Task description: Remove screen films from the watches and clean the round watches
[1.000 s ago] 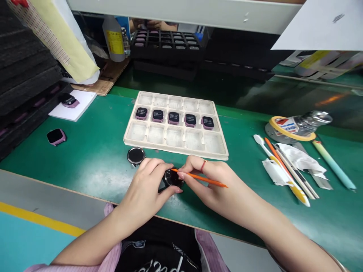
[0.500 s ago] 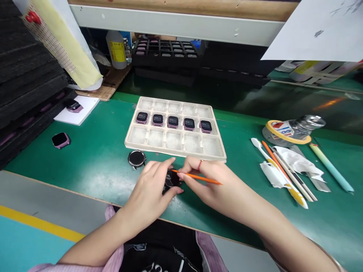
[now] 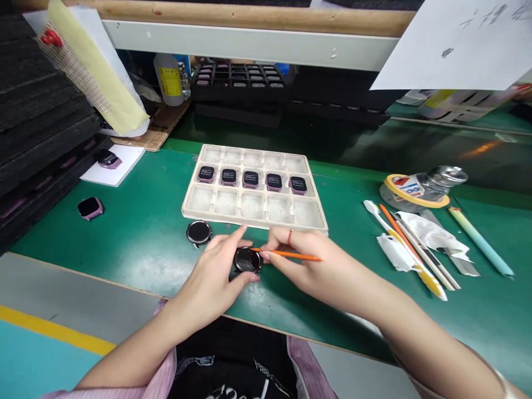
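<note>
My left hand grips a round black watch body between thumb and fingers, low on the green mat. In my right hand an orange stick is pinched like a pen, its tip touching the round watch body's right edge. A second round watch body lies on the mat just left of my left hand. Behind both hands sits a beige tray with several pink square watches in its middle row.
A pink watch lies loose at the left, another on a white pad. At the right lie a tape roll, a toothbrush, sticks and a teal pen. Black foam trays stack at the far left and back.
The camera has tilted slightly. My left fingers have lifted a little, uncovering more of the round watch body. The orange stick stays at its edge.
</note>
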